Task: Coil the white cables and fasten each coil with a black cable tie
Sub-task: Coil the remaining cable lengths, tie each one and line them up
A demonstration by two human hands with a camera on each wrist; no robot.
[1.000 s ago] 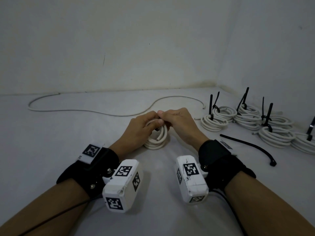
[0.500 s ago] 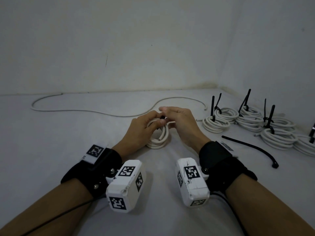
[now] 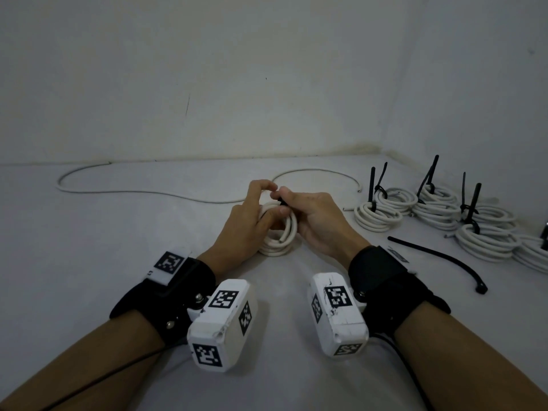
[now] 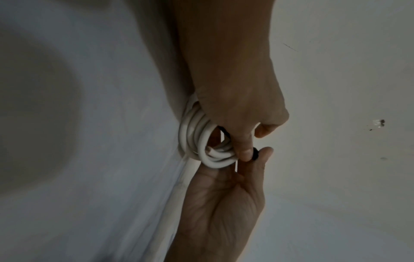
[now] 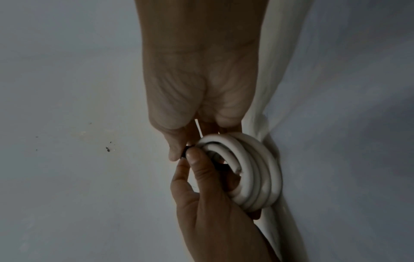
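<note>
Upright, smooth round white coil (image 3: 278,229) in left hand (image 3: 246,223), right hand (image 3: 317,218) pinching black tie (image 4: 255,154).

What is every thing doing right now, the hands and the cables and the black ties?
Left hand: holds the coil.
Right hand: pinches the black tie.
Coil: wound, upright on the table.
Black tie: passed through the coil.
Long cable: uncoiled, lying flat.
Tied coils: fastened.
Spare tie: loose.

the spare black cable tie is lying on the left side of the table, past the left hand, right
Not quite. The spare black cable tie lies on the right side of the table, past the right hand, in front of the finished coils. The head view shows it.
</note>
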